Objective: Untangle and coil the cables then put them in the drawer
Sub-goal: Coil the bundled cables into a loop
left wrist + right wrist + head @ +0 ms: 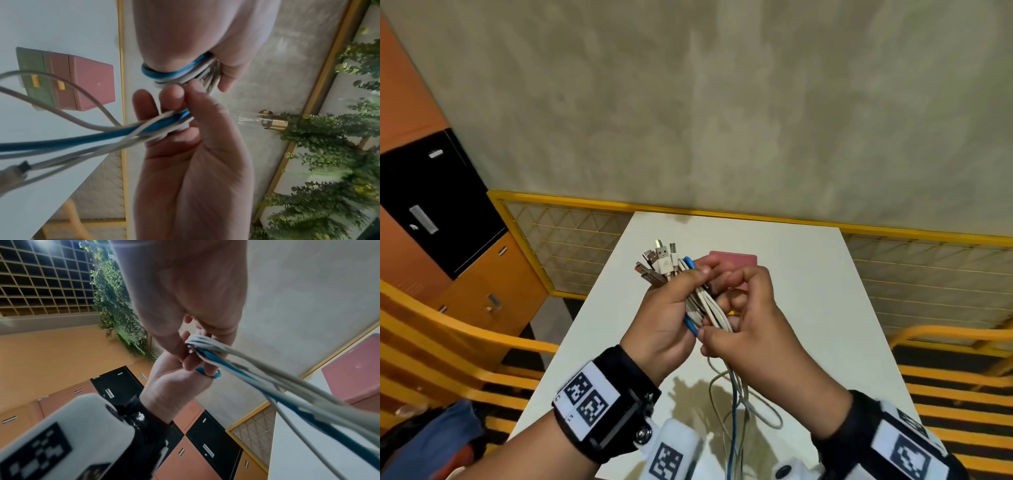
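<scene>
A bundle of white cables and one blue cable (709, 308) is held up over the white table. My left hand (671, 301) grips the coiled part, with several USB plugs (659, 262) sticking up past its fingers. In the left wrist view the blue and white loops (164, 73) wrap that left hand (195, 40). My right hand (746, 308) pinches the same bundle just below; its fingers (191, 353) curl round the strands. The loose tails (736, 411) hang down to the table. A small pink drawer box (736, 257) stands behind my hands; its green front (35, 76) shows.
The white table (808, 274) ends at a yellow mesh railing (571, 236) below a grey wall. Orange and black lockers (441, 205) stand at the left. Yellow slatted seats (448, 342) flank the table on both sides.
</scene>
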`<state>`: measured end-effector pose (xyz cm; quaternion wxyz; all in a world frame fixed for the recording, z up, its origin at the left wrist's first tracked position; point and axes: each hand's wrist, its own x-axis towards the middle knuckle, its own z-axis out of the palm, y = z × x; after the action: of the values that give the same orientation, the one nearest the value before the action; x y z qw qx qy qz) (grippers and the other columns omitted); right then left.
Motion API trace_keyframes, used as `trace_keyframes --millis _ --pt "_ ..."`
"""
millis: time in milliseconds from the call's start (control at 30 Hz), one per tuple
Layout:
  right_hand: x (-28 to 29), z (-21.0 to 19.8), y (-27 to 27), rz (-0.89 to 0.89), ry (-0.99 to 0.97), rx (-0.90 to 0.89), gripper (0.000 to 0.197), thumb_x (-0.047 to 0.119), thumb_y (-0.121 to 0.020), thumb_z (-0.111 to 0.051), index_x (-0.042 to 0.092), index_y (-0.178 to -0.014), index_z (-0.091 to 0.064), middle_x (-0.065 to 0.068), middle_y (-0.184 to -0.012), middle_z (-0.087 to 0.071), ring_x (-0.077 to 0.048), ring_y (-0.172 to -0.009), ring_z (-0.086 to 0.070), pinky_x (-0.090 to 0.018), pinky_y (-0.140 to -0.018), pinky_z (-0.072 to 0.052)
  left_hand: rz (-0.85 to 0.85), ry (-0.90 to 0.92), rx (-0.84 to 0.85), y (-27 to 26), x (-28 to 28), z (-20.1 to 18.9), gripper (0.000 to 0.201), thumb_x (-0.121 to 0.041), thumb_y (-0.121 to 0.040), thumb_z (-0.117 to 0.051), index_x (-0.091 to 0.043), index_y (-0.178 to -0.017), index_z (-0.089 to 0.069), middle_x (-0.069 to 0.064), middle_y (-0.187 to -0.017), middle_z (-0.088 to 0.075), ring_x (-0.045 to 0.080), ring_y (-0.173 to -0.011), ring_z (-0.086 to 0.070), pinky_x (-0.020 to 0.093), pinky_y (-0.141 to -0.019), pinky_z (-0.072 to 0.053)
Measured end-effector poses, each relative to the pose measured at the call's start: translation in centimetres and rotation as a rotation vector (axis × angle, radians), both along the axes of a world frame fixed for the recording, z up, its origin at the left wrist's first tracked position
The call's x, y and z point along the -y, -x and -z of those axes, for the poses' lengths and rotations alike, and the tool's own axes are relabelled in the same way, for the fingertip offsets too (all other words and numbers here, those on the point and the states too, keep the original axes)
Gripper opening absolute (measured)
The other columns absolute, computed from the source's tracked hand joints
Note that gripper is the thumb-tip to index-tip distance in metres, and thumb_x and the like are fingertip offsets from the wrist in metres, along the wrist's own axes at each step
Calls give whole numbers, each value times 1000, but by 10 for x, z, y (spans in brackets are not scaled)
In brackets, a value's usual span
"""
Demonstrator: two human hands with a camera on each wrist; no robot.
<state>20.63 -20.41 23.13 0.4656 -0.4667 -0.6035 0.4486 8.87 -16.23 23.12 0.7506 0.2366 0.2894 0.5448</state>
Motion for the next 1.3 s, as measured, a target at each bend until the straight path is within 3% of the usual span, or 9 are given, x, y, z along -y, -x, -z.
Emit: trace_keyframes --millis 167,333,500,667,800,933,1067,1200,1300 --pt "-3 5 -6 1 138 -35 43 1 -74 -69 26 -89 -38 -16 -80 -56 -25 -56 -65 -43 -58 -55 -60 -16 56 0 -7 -6 19 -2 -94 -45 -4 -98 -64 13 -88 -72 14 -69 -70 30 -73 -60" --pt "3 22 -7 -343 390 41 16 6 -84 -67 7 -89 -52 -11 -65 -61 -23 -53 -57 -32 -55 -49 -55 -31 160 14 -14 -32 18 -12 -87 -50 -10 -82 -67 -1 -66 -62 4 -47 -55 20 -54 -50" --pt "-9 38 -13 -541 439 139 8 6 -88 -63 13 -84 -63 -8 -62 -60 -19 -52 -55 -26 -54 -48 186 -123 180 25 2 -45 20 -17 -86 -48 -8 -80 -65 -2 -61 -52 4 -42 -46 19 -45 -43" --pt "-28 38 -31 -453 360 331 3 16 -76 -68 18 -76 -65 0 -59 -60 -13 -54 -56 -29 -57 -48 586 -229 179 50 17 -49 16 -15 -88 -58 -1 -90 -64 6 -66 -61 9 -48 -58 25 -52 -45" --pt "-51 24 -45 -337 255 566 21 25 -65 -62 10 -80 -64 -10 -72 -63 -15 -60 -53 -40 -56 -47 822 -246 -197 64 27 -31 24 -25 -87 -64 -1 -85 -66 4 -57 -59 8 -41 -51 27 -46 -37" --pt "-66 8 -50 -259 123 789 13 23 -79 -71 24 -69 -63 3 -69 -63 -10 -59 -53 -31 -53 -41 954 -285 -923 64 27 -19 23 -28 -87 -64 -7 -82 -70 7 -62 -62 15 -45 -47 28 -48 -36" --pt "-71 1 -49 -179 76 808 15 29 -84 -73 22 -73 -65 8 -63 -56 -5 -56 -47 -24 -51 -34 669 -312 -1398 55 24 1 29 -29 -89 -64 -17 -62 -61 -6 -51 -63 6 -43 -49 16 -46 -38" --pt "-65 12 -36 -153 69 676 24 34 -88 -68 26 -69 -56 7 -66 -53 -8 -61 -48 -29 -57 -35 246 -417 -1382 45 7 17 29 -17 -90 -60 -32 -65 -59 -13 -64 -62 -7 -45 -50 9 -46 -35" --pt "-57 15 -24 -140 44 569 27 33 -92 -64 26 -71 -48 9 -68 -48 -7 -62 -44 -27 -57 -34 103 -441 -1295 38 -2 22 33 -27 -96 -58 -30 -63 -57 -9 -59 -60 -3 -47 -52 18 -54 -39"
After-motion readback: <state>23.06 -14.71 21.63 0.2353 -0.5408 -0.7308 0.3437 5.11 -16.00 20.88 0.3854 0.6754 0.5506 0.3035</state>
